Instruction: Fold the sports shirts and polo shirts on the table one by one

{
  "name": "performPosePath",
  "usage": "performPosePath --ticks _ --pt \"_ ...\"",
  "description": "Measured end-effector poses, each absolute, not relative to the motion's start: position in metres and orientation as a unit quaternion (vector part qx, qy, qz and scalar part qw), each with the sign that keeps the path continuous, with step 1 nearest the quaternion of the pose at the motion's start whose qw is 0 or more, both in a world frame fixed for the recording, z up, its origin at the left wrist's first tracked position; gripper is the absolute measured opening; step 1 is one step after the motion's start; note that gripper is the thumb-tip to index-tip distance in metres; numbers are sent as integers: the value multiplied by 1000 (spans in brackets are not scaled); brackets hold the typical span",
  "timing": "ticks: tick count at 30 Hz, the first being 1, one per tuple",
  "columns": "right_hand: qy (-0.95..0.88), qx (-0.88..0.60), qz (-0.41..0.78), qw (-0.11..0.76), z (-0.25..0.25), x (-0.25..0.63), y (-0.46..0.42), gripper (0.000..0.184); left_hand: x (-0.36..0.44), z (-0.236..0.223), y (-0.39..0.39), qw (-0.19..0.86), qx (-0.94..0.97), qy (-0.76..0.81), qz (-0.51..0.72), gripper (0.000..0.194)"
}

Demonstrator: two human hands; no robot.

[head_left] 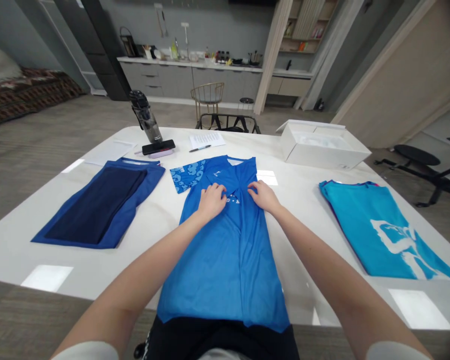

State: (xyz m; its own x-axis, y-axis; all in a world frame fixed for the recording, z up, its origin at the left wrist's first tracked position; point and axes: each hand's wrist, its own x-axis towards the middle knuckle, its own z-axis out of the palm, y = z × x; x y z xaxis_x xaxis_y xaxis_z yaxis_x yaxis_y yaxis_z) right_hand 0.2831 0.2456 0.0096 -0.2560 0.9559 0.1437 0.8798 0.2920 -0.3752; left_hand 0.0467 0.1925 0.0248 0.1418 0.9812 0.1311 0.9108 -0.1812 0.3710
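Your left hand (212, 201) and right hand (263, 196) lie half-curled on the blue shirt (217, 260); whether either pinches cloth, I can't tell. It's spread on the table (300, 187) before you, its white chest lettering (233, 201) unreadable.

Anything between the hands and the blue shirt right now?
Nothing visible. The left hand is on the chest of the blue shirt, and the right hand has its fingertips at the upper right side. The folded clothes to the left and the turquoise shirt to the right lie apart from it.
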Motion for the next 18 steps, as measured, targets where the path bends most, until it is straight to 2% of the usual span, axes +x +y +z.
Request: performPosePath --ticks 5,9,15,18 --pt "-729 -657 72 178 10 273 347 36 42 19 276 38 710 682 170 32" --pt "-709 -682 69 165 -3 271 398 42 38 8 311 27 683 718 131 33" --pt "-723 -671 39 161 -18 282 426 26 31 0 321 27 679 725 113 31" --pt "-725 -660 10 196 -16 287 429 29 27 5 322 43 687 712 136 32"
